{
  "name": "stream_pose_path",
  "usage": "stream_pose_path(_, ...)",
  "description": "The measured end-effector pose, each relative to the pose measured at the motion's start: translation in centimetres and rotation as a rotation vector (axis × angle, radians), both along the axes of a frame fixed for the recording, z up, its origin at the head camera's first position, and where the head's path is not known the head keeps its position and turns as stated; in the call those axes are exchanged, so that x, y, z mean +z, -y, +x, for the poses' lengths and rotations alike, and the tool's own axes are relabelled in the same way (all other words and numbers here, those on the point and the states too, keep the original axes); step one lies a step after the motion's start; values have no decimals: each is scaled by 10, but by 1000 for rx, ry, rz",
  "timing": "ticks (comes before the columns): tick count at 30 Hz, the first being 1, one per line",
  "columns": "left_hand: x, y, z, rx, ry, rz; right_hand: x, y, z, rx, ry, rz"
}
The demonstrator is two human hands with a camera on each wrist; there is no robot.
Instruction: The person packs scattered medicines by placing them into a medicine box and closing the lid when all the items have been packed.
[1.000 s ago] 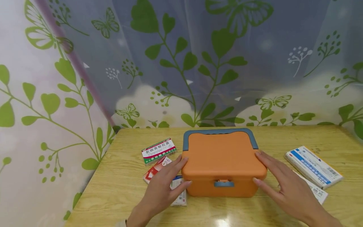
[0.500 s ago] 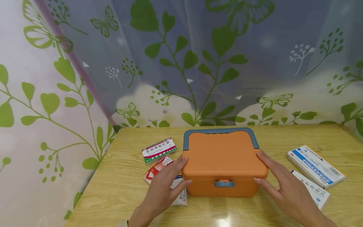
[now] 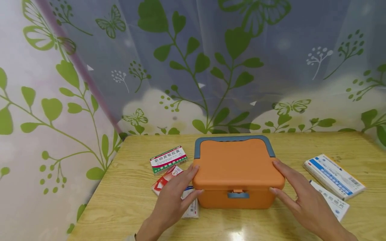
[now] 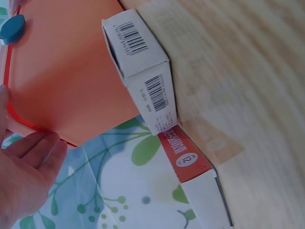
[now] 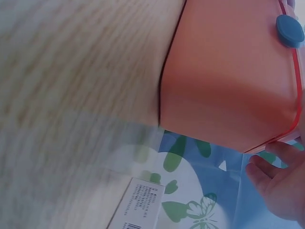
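Note:
An orange box [image 3: 235,167] with a blue-grey handle [image 3: 233,138] and a blue-grey front latch [image 3: 238,195] stands on the table, its lid down. My left hand [image 3: 173,195] rests against the lid's left side, fairly straight fingers along the edge and thumb at the front corner. Mirroring it, my right hand [image 3: 304,199] touches the right side, thumb near the front corner. In the left wrist view, fingertips [image 4: 47,148] meet the lid's rim; the right wrist view shows fingers [image 5: 267,167] at the rim too.
Left of the box lie a green-and-white medicine box [image 3: 169,160], a red-and-white box [image 3: 166,179] and a white box [image 3: 190,207], the latter two partly behind my left hand. To the right are a blue-and-white box [image 3: 334,175] and a white box [image 3: 333,202]. A patterned cloth [image 3: 187,83] hangs behind.
Both hands keep the same place on the orange box, which has not moved. The view shifts only very slightly.

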State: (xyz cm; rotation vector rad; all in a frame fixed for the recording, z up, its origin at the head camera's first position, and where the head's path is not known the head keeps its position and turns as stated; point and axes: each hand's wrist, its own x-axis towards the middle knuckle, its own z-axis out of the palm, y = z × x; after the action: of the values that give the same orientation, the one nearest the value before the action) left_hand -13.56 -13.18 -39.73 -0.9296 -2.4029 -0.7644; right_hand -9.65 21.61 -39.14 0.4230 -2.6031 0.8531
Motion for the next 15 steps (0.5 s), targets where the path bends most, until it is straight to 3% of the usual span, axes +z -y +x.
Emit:
stream_pose_path(4, 4, 0, -1, -13, -27, 17, 5, 0, -1, -11, 30, -2)
stream_pose_path(10, 9, -4, -5, -30, -132, 72, 14, 1, -2, -32, 105, -53)
stream_pose_path(15, 15, -7, -5, -3, -131, 108, 20, 3, -4, -39, 107, -116)
